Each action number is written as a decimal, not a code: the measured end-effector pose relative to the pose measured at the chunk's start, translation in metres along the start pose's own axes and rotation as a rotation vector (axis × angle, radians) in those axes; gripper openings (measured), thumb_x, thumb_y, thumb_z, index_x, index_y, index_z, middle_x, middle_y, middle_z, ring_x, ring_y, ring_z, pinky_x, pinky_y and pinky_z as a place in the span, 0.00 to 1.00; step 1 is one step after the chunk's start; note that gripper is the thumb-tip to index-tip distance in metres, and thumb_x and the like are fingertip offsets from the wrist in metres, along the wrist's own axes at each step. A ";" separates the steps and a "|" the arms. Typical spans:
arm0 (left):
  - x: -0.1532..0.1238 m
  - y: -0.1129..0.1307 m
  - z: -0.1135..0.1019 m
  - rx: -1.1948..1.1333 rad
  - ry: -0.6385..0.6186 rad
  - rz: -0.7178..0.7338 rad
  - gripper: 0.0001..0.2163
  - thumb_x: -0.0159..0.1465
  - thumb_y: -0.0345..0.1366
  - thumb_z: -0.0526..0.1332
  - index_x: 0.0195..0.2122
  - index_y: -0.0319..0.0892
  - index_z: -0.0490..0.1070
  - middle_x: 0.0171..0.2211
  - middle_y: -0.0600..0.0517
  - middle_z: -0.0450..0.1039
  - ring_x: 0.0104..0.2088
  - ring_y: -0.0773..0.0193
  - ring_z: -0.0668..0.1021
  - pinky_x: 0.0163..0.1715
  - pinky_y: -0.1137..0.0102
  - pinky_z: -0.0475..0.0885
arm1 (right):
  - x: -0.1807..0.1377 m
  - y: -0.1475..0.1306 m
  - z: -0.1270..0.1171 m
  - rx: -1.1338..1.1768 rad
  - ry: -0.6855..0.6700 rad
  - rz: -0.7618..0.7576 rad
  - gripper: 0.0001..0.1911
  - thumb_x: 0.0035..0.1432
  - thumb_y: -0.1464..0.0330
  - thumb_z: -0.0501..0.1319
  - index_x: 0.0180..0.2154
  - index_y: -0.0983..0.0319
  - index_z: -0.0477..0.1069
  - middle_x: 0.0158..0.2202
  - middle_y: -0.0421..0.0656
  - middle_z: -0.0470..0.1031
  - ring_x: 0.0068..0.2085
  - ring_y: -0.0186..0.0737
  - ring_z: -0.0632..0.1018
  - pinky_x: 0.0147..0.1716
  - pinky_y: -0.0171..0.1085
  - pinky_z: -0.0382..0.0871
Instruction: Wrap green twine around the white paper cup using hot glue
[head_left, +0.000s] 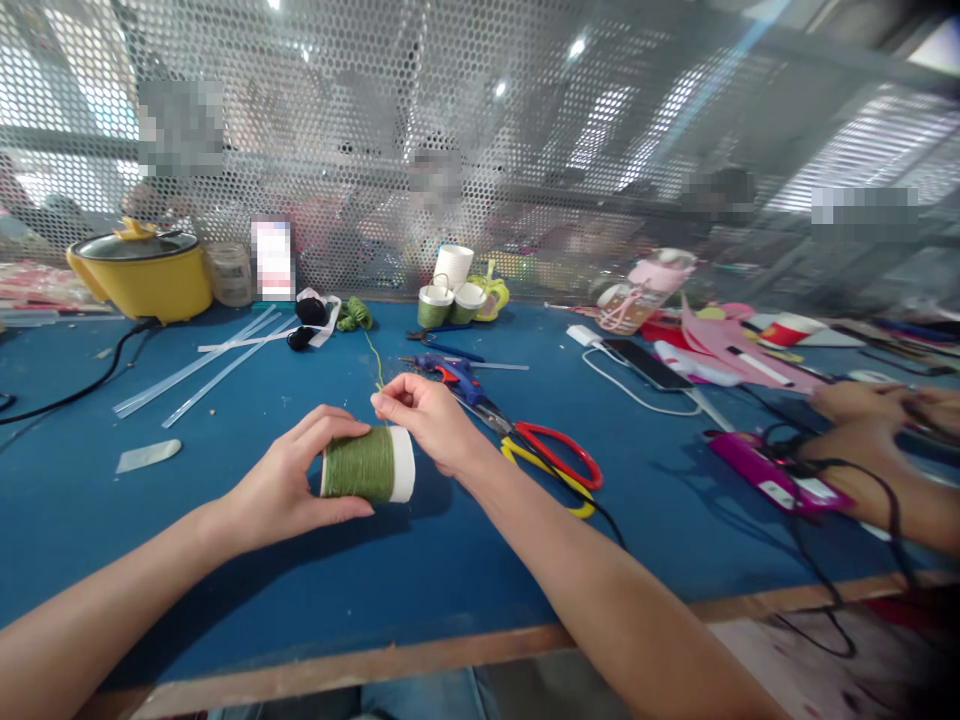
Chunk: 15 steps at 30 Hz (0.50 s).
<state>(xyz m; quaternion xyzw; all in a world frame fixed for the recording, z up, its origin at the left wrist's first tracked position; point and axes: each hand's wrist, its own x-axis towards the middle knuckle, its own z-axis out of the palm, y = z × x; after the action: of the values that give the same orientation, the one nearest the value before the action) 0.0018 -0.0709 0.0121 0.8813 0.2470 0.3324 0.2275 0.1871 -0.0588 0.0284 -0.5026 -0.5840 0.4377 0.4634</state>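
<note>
My left hand [289,480] is closed round a paper cup [369,464] lying on its side, wrapped in green twine, with a white band left bare at its right end. My right hand [427,415] pinches the green twine strand [375,362] just above the cup. The strand runs away across the blue table [225,560] to a loose green twine bundle [354,314] near the back.
Red and yellow scissors [555,460] and a blue glue gun [457,375] lie right of my hands. Glue sticks [202,370], a yellow cooker [139,270], wrapped cups [450,295], a phone [645,365] and cables surround them. Another person's hands [870,420] work at the right.
</note>
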 end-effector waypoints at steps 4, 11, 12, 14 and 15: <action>-0.001 -0.001 0.000 0.025 -0.004 0.028 0.23 0.55 0.40 0.64 0.49 0.42 0.59 0.46 0.44 0.64 0.46 0.56 0.70 0.44 0.63 0.68 | 0.000 0.002 0.000 -0.019 -0.020 -0.016 0.10 0.45 0.64 0.63 0.24 0.63 0.65 0.23 0.36 0.68 0.26 0.31 0.68 0.29 0.33 0.60; -0.001 -0.003 0.001 0.049 0.016 0.055 0.23 0.55 0.40 0.64 0.50 0.43 0.59 0.46 0.44 0.63 0.46 0.55 0.70 0.44 0.62 0.68 | 0.002 0.002 -0.001 -0.044 -0.040 -0.025 0.12 0.44 0.62 0.64 0.24 0.63 0.65 0.23 0.37 0.69 0.26 0.32 0.67 0.28 0.34 0.60; -0.001 -0.003 0.001 0.052 0.021 0.060 0.23 0.55 0.40 0.64 0.50 0.43 0.59 0.46 0.44 0.63 0.46 0.55 0.70 0.44 0.62 0.69 | 0.002 0.002 -0.001 -0.044 -0.041 -0.022 0.12 0.44 0.62 0.64 0.24 0.62 0.65 0.23 0.37 0.68 0.26 0.32 0.67 0.28 0.34 0.59; -0.001 -0.003 0.002 0.056 0.025 0.067 0.22 0.56 0.39 0.64 0.50 0.43 0.59 0.46 0.44 0.63 0.46 0.55 0.70 0.44 0.62 0.68 | 0.002 0.001 -0.002 -0.046 -0.043 -0.015 0.12 0.44 0.62 0.64 0.24 0.62 0.65 0.22 0.37 0.68 0.25 0.32 0.67 0.27 0.34 0.59; -0.001 -0.003 0.002 0.058 0.025 0.067 0.22 0.56 0.39 0.64 0.50 0.43 0.59 0.46 0.44 0.63 0.46 0.55 0.70 0.44 0.62 0.69 | 0.001 0.001 -0.002 -0.050 -0.044 -0.013 0.11 0.44 0.62 0.64 0.23 0.62 0.65 0.22 0.37 0.68 0.25 0.32 0.66 0.27 0.34 0.59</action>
<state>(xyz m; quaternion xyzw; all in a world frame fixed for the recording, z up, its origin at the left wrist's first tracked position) 0.0012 -0.0696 0.0085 0.8911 0.2297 0.3437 0.1874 0.1890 -0.0573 0.0280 -0.5004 -0.6080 0.4311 0.4406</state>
